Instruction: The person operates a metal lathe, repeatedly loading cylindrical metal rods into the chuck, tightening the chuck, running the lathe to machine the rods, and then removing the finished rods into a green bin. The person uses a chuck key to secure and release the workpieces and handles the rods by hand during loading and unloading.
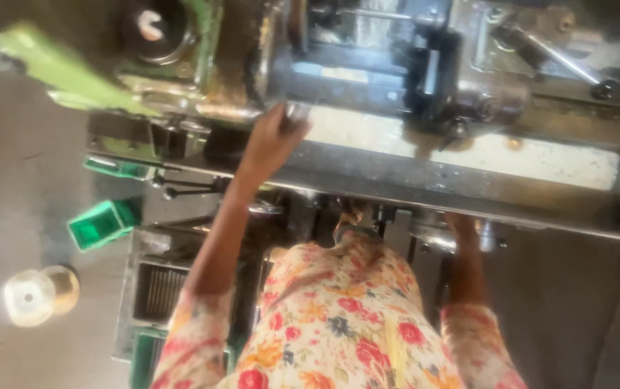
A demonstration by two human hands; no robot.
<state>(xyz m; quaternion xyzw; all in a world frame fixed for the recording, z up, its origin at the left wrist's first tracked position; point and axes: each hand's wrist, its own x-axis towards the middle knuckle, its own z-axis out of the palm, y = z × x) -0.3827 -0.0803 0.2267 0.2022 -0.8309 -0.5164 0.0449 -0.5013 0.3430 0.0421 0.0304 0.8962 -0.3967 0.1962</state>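
Note:
My left hand [272, 135] reaches up to the machine bed and is closed around a small shiny metal knob [297, 112] at the edge of the dark metal block [346, 79]. My right forearm runs up to the underside of the grey machine ledge [468, 191]. There my right hand [461, 222] sits against a round metal handle [486, 235], with its fingers hidden. Both floral sleeves fill the bottom of the view.
A green machine arm [58, 68] slants across the upper left. A green plastic bin [101, 223] and a pale spool [36, 294] lie on the grey floor at left. A metal grille box [158, 288] stands by my left elbow.

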